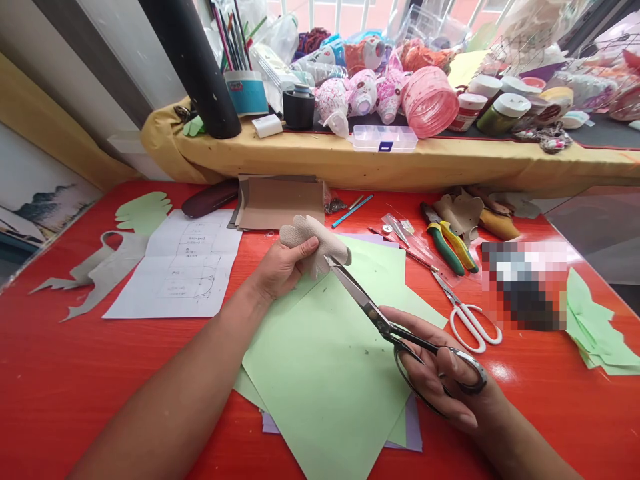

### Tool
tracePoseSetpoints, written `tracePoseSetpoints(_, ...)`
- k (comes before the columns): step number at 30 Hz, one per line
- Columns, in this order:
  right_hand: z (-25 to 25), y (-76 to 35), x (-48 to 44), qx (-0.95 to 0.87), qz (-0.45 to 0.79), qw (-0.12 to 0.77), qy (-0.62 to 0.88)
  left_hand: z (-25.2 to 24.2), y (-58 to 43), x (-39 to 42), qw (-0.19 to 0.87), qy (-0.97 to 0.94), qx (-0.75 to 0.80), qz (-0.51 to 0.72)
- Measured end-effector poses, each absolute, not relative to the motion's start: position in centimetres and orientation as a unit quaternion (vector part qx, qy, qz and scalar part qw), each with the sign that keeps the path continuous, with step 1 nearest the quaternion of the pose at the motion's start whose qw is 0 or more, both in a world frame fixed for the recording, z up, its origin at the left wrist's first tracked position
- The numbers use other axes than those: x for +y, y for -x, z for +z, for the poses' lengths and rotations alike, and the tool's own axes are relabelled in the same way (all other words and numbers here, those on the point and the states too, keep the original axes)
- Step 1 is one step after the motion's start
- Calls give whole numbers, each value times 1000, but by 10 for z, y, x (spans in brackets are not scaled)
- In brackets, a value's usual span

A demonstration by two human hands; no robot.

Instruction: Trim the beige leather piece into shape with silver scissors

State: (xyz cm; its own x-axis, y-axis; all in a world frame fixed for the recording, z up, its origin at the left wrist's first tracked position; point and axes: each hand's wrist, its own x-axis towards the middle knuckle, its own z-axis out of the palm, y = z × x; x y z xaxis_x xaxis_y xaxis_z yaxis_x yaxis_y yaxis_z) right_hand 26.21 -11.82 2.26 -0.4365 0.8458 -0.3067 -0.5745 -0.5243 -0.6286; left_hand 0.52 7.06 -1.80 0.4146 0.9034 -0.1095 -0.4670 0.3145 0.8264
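Pinched between the thumb and fingers of my left hand [290,263] is a cream leather piece [315,240] with a scalloped, petal-like edge. My right hand [445,380] has its fingers through the handles of large dark-handled scissors [373,310]. The scissor tips reach the lower edge of the leather, and the blades look nearly closed there. Both hands are above light green paper sheets [330,373], stacked at angles with some purple sheets showing beneath. Small dark specks lie on the top green sheet.
On the red table [60,373] lie a white paper with a drawn pattern [175,267], grey leather offcuts [107,267], white-handled scissors [467,317], green-yellow pliers [450,243] and crumpled green paper [595,327]. Brown sheets [280,203] sit behind. Jars and craft items crowd the windowsill [300,160].
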Motion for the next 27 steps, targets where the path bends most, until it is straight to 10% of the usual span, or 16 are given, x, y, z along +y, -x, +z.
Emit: tracePoseSetpoints(27, 32, -254, -121, -231, 805, 430, 336, -13, -9, 68, 737, -382, 323, 454)
